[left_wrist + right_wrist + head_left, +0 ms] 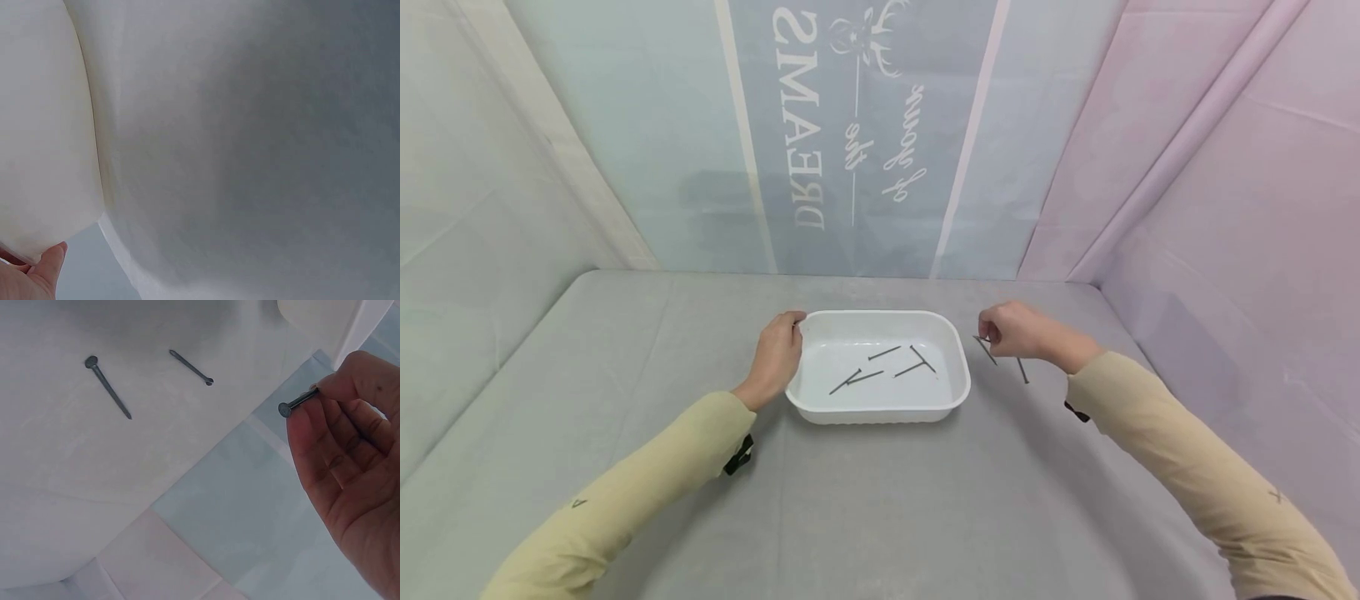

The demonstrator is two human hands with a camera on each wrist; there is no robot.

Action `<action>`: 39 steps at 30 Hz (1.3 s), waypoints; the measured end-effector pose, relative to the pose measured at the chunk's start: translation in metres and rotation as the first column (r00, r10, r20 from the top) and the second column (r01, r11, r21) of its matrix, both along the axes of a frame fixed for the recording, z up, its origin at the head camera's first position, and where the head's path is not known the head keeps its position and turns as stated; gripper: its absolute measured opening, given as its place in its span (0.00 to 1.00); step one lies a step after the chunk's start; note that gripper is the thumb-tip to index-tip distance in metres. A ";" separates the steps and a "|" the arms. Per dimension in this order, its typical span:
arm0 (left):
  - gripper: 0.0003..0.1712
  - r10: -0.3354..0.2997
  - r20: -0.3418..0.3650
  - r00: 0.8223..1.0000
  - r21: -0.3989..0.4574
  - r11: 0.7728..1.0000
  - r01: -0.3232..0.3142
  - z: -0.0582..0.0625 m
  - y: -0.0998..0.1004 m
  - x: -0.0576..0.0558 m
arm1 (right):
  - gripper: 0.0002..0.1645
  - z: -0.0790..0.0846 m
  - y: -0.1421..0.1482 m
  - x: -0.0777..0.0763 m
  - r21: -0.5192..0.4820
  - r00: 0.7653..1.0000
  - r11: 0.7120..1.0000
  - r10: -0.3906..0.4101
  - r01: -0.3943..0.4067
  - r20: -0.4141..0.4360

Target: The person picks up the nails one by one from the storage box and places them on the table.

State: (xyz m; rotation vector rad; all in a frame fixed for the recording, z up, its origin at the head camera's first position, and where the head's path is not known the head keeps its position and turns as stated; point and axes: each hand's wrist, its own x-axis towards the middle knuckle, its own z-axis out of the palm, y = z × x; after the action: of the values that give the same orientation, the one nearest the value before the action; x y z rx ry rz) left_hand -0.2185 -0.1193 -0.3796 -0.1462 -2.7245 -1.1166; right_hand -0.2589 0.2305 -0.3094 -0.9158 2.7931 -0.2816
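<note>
A white rectangular dish (880, 410) holds several nails (865, 377) lying loose on its bottom. My left hand (778, 354) grips the dish's left rim near the far corner; in the left wrist view its thumb (52, 265) presses against the dish wall (44, 125). To the right of the dish, my right hand (1017, 327) is raised over the table. It pinches one nail (301, 402) between thumb and fingertips, the flat head sticking out. Below this hand, two more nails lie apart on the cloth, one nail (109, 387) larger in the right wrist view than the other nail (191, 367).
A grey cloth (865, 500) covers the table. Behind it hangs a pale blue curtain (662, 125) with printed lettering, and light fabric walls (1240, 250) stand at both sides.
</note>
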 end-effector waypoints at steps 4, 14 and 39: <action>0.18 0.001 -0.009 1.000 -0.003 1.000 -0.001 0.000 0.000 0.000 | 0.10 -0.006 0.005 0.002 -0.012 1.000 1.000 0.003 -0.003 -0.001; 0.18 0.005 -0.002 1.000 -0.002 1.000 -0.005 -0.001 0.000 0.000 | 0.09 -0.020 0.013 0.007 -0.031 1.000 0.999 -0.009 0.010 0.021; 0.18 0.015 0.014 1.000 -0.002 1.000 -0.015 0.002 0.001 0.001 | 0.07 -0.051 0.024 0.015 -0.070 0.995 0.997 -0.007 0.014 0.095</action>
State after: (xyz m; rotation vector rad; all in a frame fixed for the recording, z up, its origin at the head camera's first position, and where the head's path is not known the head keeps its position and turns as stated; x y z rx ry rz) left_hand -0.2172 -0.1178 -0.3780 -0.1181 -2.7343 -1.1144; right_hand -0.2440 0.2545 -0.3604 -0.8791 2.7178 -0.4160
